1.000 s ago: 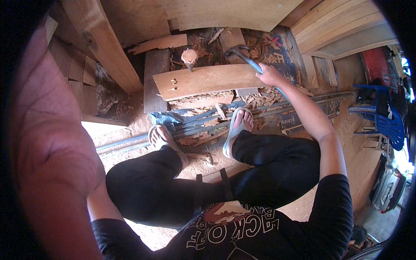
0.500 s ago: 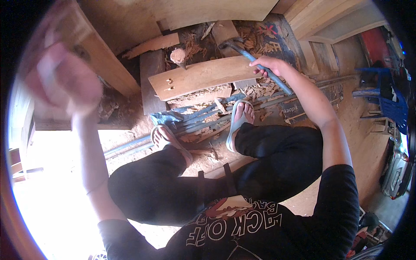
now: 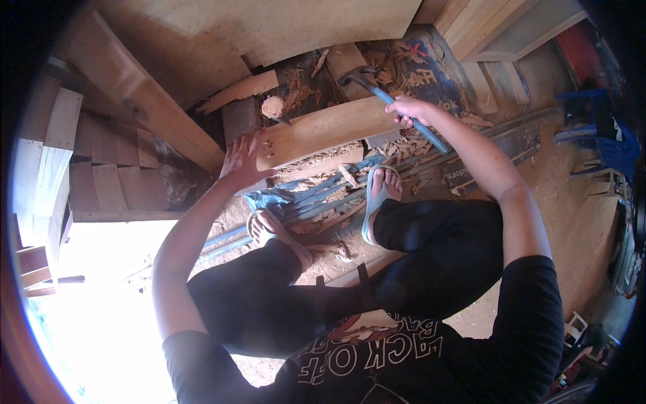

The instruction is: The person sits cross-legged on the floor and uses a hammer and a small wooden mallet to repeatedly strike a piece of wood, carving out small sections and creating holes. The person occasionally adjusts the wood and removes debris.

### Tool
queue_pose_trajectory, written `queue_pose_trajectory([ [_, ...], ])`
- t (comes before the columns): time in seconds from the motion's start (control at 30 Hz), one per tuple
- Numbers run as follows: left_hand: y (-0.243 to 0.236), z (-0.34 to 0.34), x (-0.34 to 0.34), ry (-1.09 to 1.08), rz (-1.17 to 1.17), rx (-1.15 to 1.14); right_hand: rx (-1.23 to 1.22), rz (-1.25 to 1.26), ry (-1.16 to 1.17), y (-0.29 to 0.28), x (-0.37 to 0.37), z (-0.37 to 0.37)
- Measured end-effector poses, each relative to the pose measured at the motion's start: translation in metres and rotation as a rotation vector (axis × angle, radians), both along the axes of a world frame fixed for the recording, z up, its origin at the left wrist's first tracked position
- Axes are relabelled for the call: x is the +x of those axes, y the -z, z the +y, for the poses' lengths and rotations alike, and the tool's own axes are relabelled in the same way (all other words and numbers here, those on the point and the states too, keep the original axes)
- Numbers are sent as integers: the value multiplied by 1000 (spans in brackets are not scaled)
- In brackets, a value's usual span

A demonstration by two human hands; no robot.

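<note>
The right hand [image 3: 410, 111] is clamping a blue-handled hammer [image 3: 380, 94] over the plank [image 3: 330, 133], which is lying among wood chips [image 3: 407, 151]. The left hand [image 3: 241, 160] is covering its left end, perhaps gripping, I cannot tell; a loose hold could be causing slipping.

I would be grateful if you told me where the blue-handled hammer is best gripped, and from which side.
Probably by the lower part of its blue handle, coming from the right. The hammer slants, its dark head at the upper left and the long, straight handle running down to the right. The right hand grips mid-handle, leaving bare length below.
</note>
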State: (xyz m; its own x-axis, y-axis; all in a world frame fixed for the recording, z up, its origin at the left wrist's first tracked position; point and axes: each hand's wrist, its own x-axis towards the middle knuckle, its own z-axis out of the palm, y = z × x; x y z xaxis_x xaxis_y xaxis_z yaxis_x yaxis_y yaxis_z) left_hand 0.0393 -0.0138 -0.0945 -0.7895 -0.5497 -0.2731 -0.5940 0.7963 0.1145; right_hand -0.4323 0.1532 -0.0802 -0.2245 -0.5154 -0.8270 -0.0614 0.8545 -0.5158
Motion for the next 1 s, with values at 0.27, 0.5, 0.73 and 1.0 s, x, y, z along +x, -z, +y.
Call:
queue_pose_trajectory([
  [0.27,36,-13,16,8,-21,-108,-15,68,-75,-2,2,0],
  [0.5,71,-46,82,-749,290,221,-22,113,-121,-4,3,1],
  [0.73,156,-25,112,-961,20,305,-11,152,-169,-5,3,0],
  [1.0,178,-21,78,-1136,119,643,-17,179,-191,-2,1,-1],
])
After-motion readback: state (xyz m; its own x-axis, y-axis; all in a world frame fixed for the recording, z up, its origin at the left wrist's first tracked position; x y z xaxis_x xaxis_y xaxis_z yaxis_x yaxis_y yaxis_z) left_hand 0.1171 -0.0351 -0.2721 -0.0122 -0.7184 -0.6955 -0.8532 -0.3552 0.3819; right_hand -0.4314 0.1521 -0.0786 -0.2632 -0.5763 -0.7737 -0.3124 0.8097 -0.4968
